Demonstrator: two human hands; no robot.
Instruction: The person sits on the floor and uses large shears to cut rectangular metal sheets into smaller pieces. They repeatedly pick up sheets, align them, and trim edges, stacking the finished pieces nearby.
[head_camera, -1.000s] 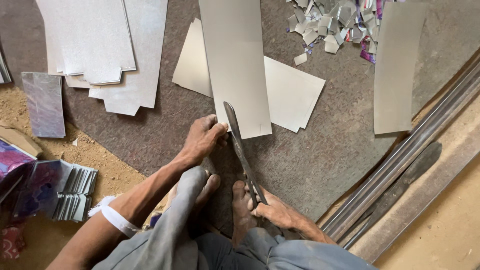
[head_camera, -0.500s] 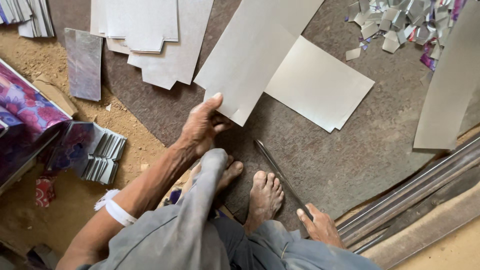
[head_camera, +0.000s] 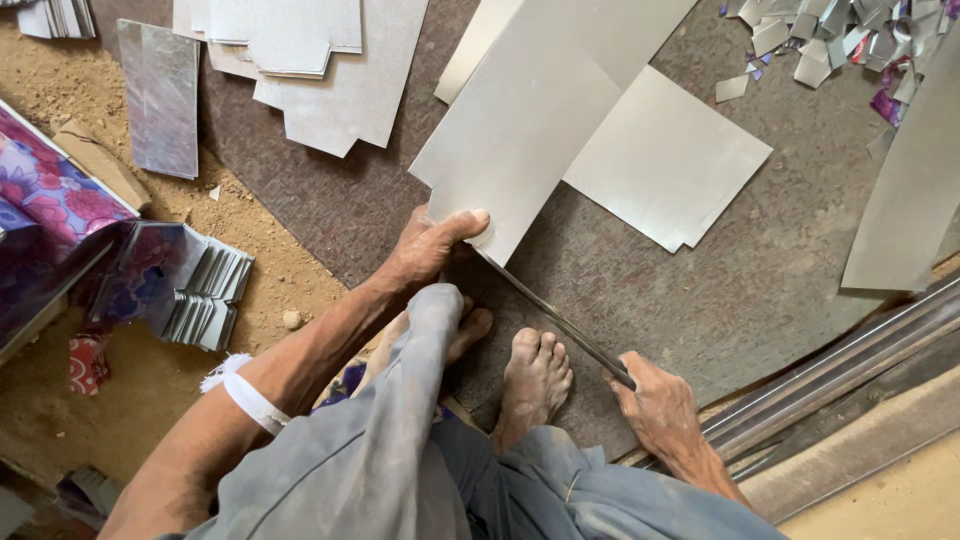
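Fingers of both hands are clamped: left hand (head_camera: 430, 245) pinching the corner of a metal sheet (head_camera: 540, 110), right hand (head_camera: 655, 405) wrapped around the handle of long shears (head_camera: 555, 315).

From where I sit, I judge this the start of a cut: the blade tips meet the sheet's near corner, just above my bare feet (head_camera: 520, 365). Going on calls for a steady sheet and blades lined up with its edge. It looks thin, flat, dull grey and stiff; the mat (head_camera: 330, 215) beneath is coarse brown, with smaller cut sheets (head_camera: 300, 60) and bright scraps (head_camera: 840, 40) lying well apart.
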